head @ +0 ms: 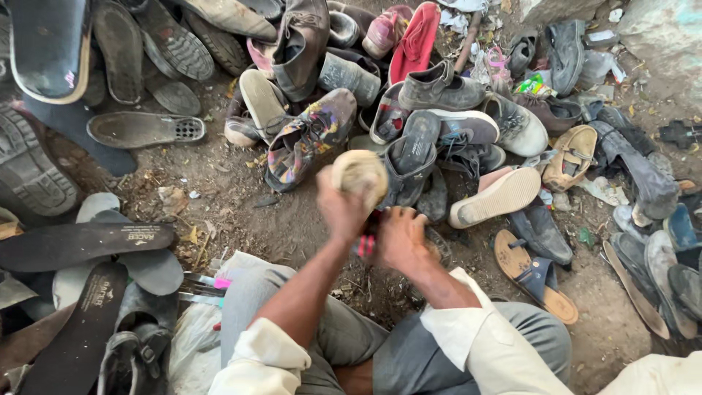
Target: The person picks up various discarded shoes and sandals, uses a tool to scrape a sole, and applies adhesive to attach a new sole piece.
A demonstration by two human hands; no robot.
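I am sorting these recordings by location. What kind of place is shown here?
Probably an outdoor shoe-repair spot on bare dirt ground. Worn shoes and loose soles are heaped all around, and the left hand holds a round brush above them.

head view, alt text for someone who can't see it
A seated person's left hand grips a round tan brush over a small dark item under the right hand, amid worn shoes, sandals and soles on dirt.

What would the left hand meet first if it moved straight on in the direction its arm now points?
Probably the colourful patterned shoe just beyond it. The left hand, holding a round pale brush, points up towards the pile of shoes. Depth is unclear, so it might pass above the shoe.
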